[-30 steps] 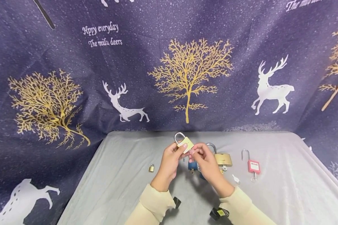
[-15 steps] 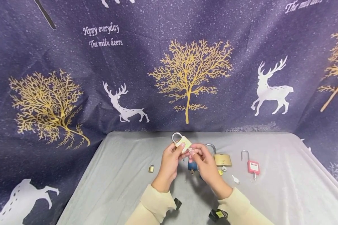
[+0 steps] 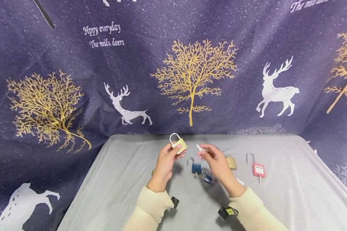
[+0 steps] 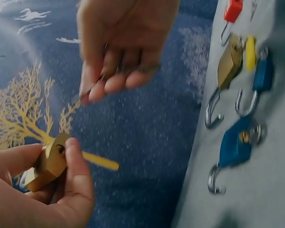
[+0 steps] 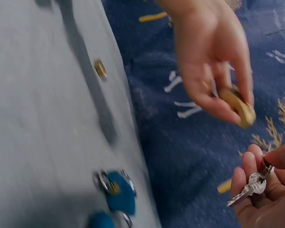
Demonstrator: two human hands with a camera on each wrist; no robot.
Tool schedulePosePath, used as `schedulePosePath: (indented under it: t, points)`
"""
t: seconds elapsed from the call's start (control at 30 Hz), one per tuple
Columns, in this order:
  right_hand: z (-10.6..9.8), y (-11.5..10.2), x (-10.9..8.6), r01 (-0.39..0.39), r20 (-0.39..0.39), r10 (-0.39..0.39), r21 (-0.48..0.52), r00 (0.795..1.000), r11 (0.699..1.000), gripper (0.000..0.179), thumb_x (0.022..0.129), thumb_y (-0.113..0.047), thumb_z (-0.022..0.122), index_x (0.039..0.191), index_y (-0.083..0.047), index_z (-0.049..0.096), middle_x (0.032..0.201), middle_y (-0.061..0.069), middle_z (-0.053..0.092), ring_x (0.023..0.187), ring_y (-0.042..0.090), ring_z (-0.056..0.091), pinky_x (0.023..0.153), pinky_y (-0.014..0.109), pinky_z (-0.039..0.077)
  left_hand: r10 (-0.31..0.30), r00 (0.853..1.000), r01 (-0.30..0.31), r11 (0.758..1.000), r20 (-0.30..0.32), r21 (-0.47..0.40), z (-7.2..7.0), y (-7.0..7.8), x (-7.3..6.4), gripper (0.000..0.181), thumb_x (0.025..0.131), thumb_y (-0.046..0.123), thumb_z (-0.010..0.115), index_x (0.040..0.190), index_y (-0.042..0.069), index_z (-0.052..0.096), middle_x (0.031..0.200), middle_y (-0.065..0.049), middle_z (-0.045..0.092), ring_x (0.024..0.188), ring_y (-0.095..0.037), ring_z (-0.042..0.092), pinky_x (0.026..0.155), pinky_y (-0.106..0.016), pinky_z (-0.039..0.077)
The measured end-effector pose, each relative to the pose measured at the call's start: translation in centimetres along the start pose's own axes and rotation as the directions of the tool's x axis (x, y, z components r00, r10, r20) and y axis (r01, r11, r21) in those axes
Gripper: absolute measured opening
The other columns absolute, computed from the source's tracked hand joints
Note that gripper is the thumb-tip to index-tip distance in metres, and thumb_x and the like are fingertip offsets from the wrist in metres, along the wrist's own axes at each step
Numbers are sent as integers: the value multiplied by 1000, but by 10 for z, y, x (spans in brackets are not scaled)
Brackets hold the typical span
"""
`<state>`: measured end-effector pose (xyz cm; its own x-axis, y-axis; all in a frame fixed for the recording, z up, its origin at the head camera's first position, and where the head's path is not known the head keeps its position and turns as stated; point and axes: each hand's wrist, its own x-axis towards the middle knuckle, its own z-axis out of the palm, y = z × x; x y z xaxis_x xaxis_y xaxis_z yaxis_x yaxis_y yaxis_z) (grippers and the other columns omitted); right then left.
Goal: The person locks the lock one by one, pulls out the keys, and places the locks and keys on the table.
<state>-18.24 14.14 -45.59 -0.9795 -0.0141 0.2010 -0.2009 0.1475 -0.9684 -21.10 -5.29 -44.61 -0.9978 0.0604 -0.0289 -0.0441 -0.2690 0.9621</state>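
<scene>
A brass padlock (image 3: 180,146) is held up above the table in my left hand (image 3: 164,162), its silver shackle pointing up and left. The left wrist view shows the keyhole end of that padlock's body (image 4: 51,161) between thumb and fingers. To the right, my right hand (image 3: 218,163) pinches a small bunch of silver keys (image 5: 256,184). One key tip points toward the padlock, with a gap between them; another key hangs across the fingers in the right wrist view.
On the grey-covered table (image 3: 115,192) lie a blue padlock (image 3: 196,168) with its shackle open, a second blue padlock (image 3: 209,180), a larger brass padlock (image 3: 231,163) and a red padlock (image 3: 258,170). The left arm partly hides a small brass padlock (image 5: 100,69).
My hands have moved apart. The padlock has shifted left with my left hand, while the keys, earlier at its lower end, are now clear of it in my right hand.
</scene>
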Motion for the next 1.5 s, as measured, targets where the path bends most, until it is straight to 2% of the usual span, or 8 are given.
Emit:
schedulePosePath:
  t: [0.27,0.5,0.63,0.8,0.97,1.13,1.27,1.5]
  points:
    - [-39,4,0,-48,21,49,-44,999,998,24,101,-6,58,120,9,59,113,30,69,89,8,71,83,21,59,-27,1000,27,980,-3,199,-31,-8,3,33,97,7,63,124,-12,61,110,-17,70,87,-7,66,82,-30,59]
    - [-76,17,-16,-70,48,79,-164,996,984,22,100,-3,57,118,9,61,109,28,69,85,4,68,82,24,59,-100,995,85,906,13,415,-55,-19,-4,27,96,11,66,115,-8,67,102,-15,68,87,-17,66,84,-41,60]
    - [-95,21,-26,-89,41,102,-249,994,964,21,99,-2,58,117,6,64,107,24,70,85,4,69,81,24,59,-130,991,99,867,30,488,-62,-22,-9,24,94,9,67,109,-9,68,93,-13,67,86,-24,65,78,-41,59]
    - [-115,24,-38,-127,10,141,-361,990,924,23,99,-6,59,120,2,65,103,18,72,82,4,69,78,22,56,-160,984,87,819,80,567,-69,-29,-14,20,92,7,69,102,-9,70,92,-15,70,79,-20,65,71,-36,59]
    - [-129,29,-49,-144,11,160,-377,987,915,25,98,-5,59,121,7,62,104,23,71,79,6,69,74,24,58,-190,974,76,785,122,615,-72,-35,-17,18,90,6,70,100,-9,71,95,-17,74,79,-16,67,73,-36,61]
    - [-138,34,-58,-145,20,166,-394,986,908,24,96,-4,61,116,8,63,106,25,71,77,5,69,70,23,57,-183,975,58,758,127,649,-74,-40,-16,17,89,5,70,99,-9,71,89,-13,72,76,-14,66,70,-32,60]
    - [-144,34,-68,-149,40,192,-481,981,864,19,95,-5,63,111,4,66,105,19,72,79,7,71,71,22,56,-153,983,25,668,104,744,-73,-38,-16,14,88,9,72,91,-4,67,77,-7,65,67,-13,60,59,-26,53]
    - [-149,34,-75,-151,84,263,-637,961,756,14,92,-11,69,104,-6,70,95,9,77,81,15,70,71,29,53,-60,995,-40,435,74,900,-71,-34,-17,22,88,21,76,90,1,66,79,-5,58,70,-17,50,63,-31,44]
